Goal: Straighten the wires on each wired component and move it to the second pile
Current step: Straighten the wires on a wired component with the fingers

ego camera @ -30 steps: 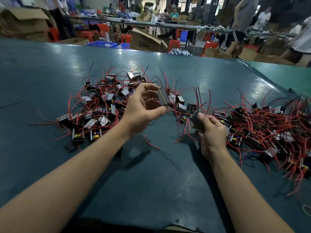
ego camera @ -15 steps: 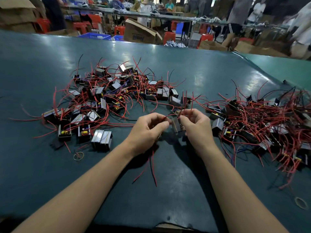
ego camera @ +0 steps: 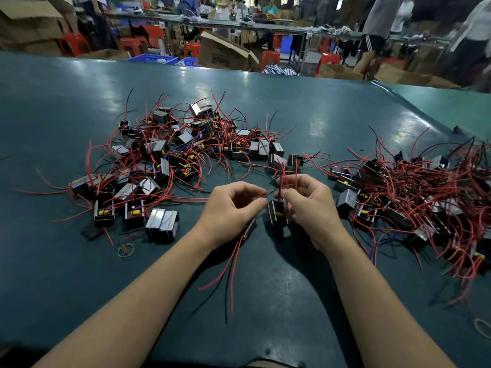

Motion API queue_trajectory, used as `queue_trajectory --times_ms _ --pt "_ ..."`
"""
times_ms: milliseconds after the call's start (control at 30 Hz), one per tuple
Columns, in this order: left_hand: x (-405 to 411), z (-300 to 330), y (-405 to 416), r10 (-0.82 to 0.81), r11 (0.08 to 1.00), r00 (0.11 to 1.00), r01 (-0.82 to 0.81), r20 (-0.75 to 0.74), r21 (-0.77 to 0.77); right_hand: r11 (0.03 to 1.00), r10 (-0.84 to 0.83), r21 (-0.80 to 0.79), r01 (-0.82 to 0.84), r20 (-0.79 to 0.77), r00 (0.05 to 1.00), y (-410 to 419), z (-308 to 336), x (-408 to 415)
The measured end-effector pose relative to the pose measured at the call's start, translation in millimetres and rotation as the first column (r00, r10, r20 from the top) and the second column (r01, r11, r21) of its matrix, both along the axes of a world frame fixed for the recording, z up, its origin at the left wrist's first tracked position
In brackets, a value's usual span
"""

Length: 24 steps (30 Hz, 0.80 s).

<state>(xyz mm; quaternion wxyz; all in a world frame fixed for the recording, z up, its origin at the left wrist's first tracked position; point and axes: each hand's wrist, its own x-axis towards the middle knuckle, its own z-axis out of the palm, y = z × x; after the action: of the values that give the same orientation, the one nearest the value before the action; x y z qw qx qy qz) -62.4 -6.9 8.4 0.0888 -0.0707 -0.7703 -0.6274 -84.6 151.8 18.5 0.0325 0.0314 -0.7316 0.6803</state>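
Two piles of small black wired components lie on the green table [ego camera: 265, 301]: the left pile [ego camera: 164, 155] is spread out, the right pile [ego camera: 425, 192] is a dense tangle of red wires. My left hand [ego camera: 231, 211] grips one component under its palm, whose red and black wires [ego camera: 228, 266] trail toward me. My right hand [ego camera: 310, 205] holds another component [ego camera: 276, 216] just above the table and pinches its red wires, which stick upward. The fingertips of both hands meet at a wire end between them.
A rubber band [ego camera: 125, 250] lies left of my left forearm, another [ego camera: 482, 326] at the far right. Beyond the table's far edge stand cardboard boxes [ego camera: 225, 53], blue crates [ego camera: 152, 59], red stools and several people.
My left hand came back from above the left pile with a component and met my right hand in the middle. The trailing wires now hang longer toward me. The camera tilted down.
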Motion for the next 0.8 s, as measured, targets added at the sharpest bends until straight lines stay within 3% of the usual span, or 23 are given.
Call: queue_trajectory --times_ms 133,200,300,467,633,800 --pt "-2.1 0.2 2.3 0.123 0.992 0.992 -0.123 0.009 0.014 0.997 0.049 -0.052 -0.049 -0.003 0.999 0.5 1.6 0.8" --pt "-2.7 3.3 3.6 0.192 0.968 0.980 -0.198 0.053 0.153 0.997 0.070 -0.023 -0.070 -0.020 0.997 -0.2 0.7 1.0" --pt "-4.2 6.7 5.7 0.156 0.921 0.982 -0.184 0.106 0.342 0.994 0.099 0.051 -0.096 -0.058 0.993 -4.0 -2.1 1.9" --pt "-3.3 3.5 8.3 0.088 0.962 0.994 -0.102 0.066 0.253 0.996 0.082 0.041 -0.078 -0.100 0.992 -11.7 -5.7 3.4" --pt "-3.7 1.5 7.6 0.052 0.961 0.997 -0.068 0.064 0.268 0.995 0.100 -0.006 -0.102 -0.127 0.987 -8.2 -4.4 2.8" --pt "-4.0 2.6 8.5 0.017 0.974 0.997 -0.034 0.081 0.224 0.968 0.174 -0.172 -0.182 -0.062 0.983 -4.1 -3.7 1.8"
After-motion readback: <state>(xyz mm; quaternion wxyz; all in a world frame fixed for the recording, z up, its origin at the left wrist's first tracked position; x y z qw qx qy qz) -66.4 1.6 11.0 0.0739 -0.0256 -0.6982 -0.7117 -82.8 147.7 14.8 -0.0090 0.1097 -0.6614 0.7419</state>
